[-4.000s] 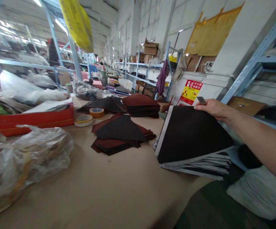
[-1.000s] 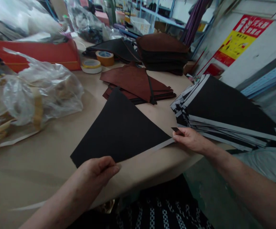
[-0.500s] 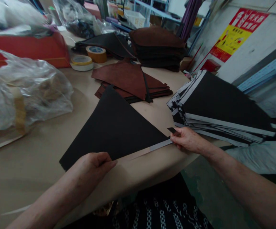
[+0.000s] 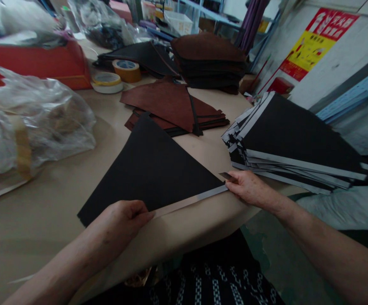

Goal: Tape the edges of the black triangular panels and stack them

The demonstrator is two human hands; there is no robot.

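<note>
A black fan-shaped panel (image 4: 148, 165) lies flat on the table, its long near edge facing me. Along that edge runs a narrow pale strip of tape (image 4: 190, 200), stretched between my hands. My left hand (image 4: 125, 224) is closed, thumb and finger pinching the strip's left part at the panel's edge. At the panel's right corner my right hand (image 4: 250, 188) is closed on the strip's other end. A thin dark blade-like piece (image 4: 228, 176) also sticks out from those fingers; its exact kind is unclear.
On the right sits a stack of black panels with pale edges (image 4: 304, 140). Brown pieces (image 4: 167, 103) lie behind the panel, with a taller brown-black stack (image 4: 207, 59) beyond. Tape rolls (image 4: 107, 82) and a clear plastic bag (image 4: 53, 118) are at left. The table's rounded edge (image 4: 203, 228) is close to me.
The strip, blurred and slightly lower in its middle before, now lies straight along the panel's near edge. My right hand has shifted slightly left, and the dark piece in it has tilted.
</note>
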